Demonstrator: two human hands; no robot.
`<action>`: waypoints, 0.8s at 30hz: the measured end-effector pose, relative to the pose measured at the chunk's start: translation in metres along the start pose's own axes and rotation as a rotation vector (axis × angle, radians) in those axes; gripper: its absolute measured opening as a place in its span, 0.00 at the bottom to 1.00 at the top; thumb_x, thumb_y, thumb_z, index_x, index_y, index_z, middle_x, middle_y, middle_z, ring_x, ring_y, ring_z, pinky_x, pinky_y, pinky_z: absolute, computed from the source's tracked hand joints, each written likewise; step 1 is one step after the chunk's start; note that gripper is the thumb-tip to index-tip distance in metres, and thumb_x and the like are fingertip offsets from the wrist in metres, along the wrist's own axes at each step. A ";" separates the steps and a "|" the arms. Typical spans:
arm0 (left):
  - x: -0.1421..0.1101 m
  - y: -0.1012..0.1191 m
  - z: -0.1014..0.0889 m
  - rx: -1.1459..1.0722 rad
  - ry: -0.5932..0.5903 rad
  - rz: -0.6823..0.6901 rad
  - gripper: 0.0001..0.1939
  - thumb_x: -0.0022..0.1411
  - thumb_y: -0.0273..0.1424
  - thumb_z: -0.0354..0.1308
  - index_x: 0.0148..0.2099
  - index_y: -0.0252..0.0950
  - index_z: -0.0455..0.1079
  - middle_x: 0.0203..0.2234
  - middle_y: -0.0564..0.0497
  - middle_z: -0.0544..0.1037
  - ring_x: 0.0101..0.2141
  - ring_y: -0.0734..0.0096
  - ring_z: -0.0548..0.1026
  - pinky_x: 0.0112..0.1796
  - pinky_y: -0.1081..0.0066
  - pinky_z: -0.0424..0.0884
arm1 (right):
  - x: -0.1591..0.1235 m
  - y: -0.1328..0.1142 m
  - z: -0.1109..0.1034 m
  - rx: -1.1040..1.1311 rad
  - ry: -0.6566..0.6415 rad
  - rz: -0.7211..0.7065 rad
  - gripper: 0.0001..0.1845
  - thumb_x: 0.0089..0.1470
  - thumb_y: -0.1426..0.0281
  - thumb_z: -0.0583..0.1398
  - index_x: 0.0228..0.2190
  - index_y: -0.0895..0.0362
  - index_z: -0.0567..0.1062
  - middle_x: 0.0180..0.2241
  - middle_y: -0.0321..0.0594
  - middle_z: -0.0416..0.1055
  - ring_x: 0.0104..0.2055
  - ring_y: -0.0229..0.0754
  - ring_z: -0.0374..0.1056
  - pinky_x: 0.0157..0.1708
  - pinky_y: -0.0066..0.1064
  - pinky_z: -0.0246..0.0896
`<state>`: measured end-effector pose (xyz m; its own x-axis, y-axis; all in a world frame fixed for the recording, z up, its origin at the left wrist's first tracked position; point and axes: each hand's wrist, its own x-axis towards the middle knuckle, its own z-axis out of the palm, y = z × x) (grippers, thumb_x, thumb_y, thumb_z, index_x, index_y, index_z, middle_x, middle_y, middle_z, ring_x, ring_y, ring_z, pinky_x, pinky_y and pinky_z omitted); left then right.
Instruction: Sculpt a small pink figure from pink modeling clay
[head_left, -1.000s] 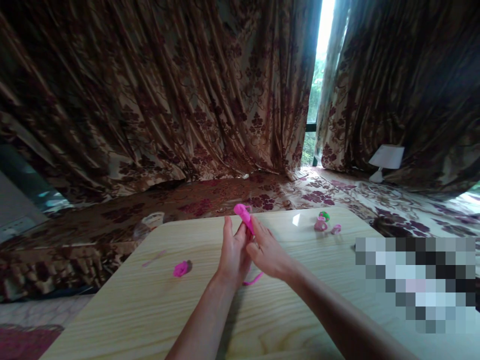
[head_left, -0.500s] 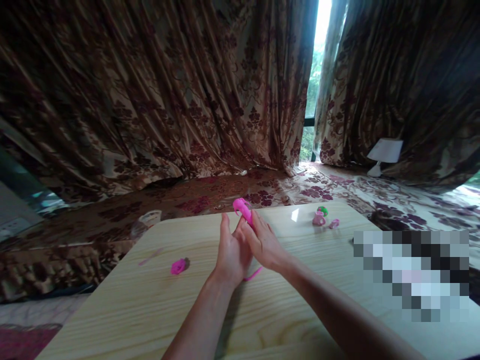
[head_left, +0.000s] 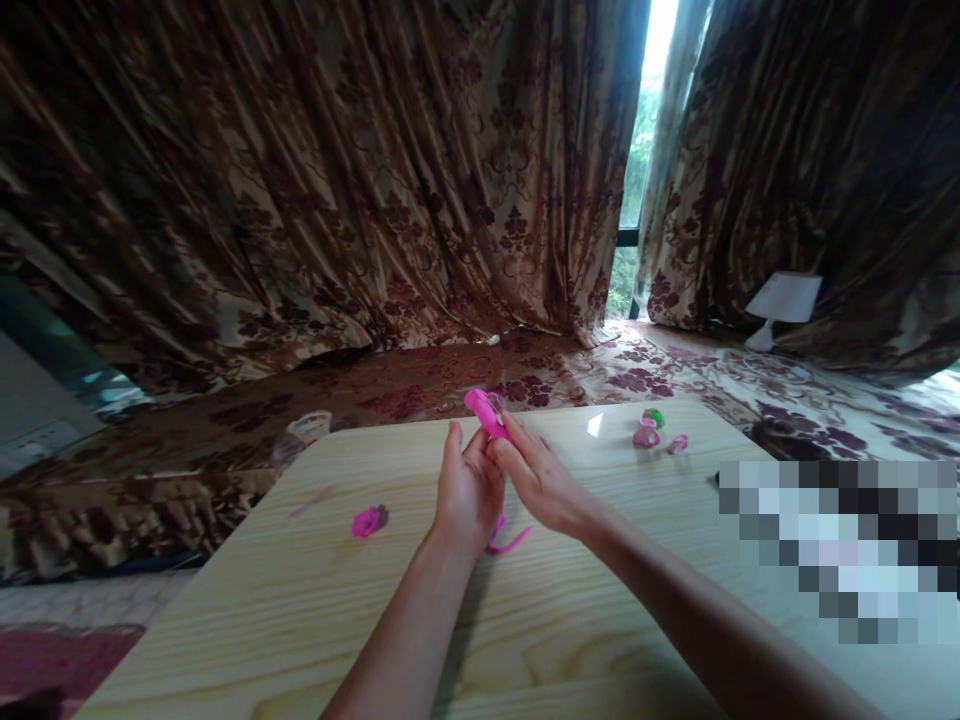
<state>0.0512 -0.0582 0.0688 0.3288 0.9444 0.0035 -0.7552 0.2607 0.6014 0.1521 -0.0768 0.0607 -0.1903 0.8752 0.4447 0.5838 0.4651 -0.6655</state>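
A bright pink, soft-looking piece like modelling clay (head_left: pixel 484 410) sticks up between my two hands, its far end rounded with a thin loop beside it. My left hand (head_left: pixel 471 490) is turned palm up beneath it, thumb stretched out. From the right, my right hand (head_left: pixel 536 478) lies over it with fingers straight and close together, pressing it against the left fingers. The middle of the piece is hidden by the hands. Under my left hand a thin pink strand (head_left: pixel 514 542) curves on the table; whether it joins the held piece I cannot tell.
On the wooden table (head_left: pixel 300 620), a crumpled pink lump (head_left: pixel 366 521) lies to the left. At the back right are a small pink pot-like thing (head_left: pixel 646 434), a green piece (head_left: pixel 655 417) and a pink ring-like piece (head_left: pixel 678 443). A clear tub (head_left: pixel 307 430) stands beyond the left edge.
My hands have shifted slightly against each other, and the pink piece's top has turned and tilted left. More of the strand shows below. The whole view has moved a little.
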 end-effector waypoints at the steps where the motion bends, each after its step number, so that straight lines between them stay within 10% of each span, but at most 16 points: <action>1: 0.002 -0.001 -0.001 0.008 0.019 0.025 0.20 0.61 0.41 0.47 0.48 0.34 0.68 0.41 0.45 0.76 0.44 0.65 0.73 0.49 0.66 0.66 | 0.001 0.000 -0.002 0.004 -0.003 -0.012 0.26 0.62 0.62 0.44 0.60 0.53 0.53 0.61 0.41 0.52 0.63 0.43 0.44 0.60 0.45 0.42; 7: 0.009 -0.006 -0.008 0.110 0.136 0.140 0.09 0.56 0.26 0.56 0.41 0.33 0.71 0.34 0.49 0.78 0.36 0.73 0.76 0.42 0.73 0.69 | 0.002 0.011 -0.008 0.027 0.132 -0.033 0.25 0.59 0.67 0.48 0.58 0.58 0.56 0.58 0.45 0.57 0.62 0.43 0.49 0.60 0.42 0.45; 24: 0.011 -0.018 -0.019 0.365 0.152 0.295 0.14 0.49 0.31 0.63 0.41 0.36 0.73 0.33 0.51 0.78 0.36 0.73 0.74 0.37 0.76 0.66 | -0.002 0.004 0.007 0.118 0.305 -0.068 0.26 0.50 0.82 0.46 0.49 0.55 0.67 0.47 0.43 0.64 0.51 0.39 0.60 0.53 0.34 0.57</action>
<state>0.0580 -0.0484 0.0427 0.0241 0.9930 0.1158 -0.5470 -0.0839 0.8329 0.1487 -0.0760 0.0530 0.0298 0.7700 0.6373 0.4793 0.5485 -0.6851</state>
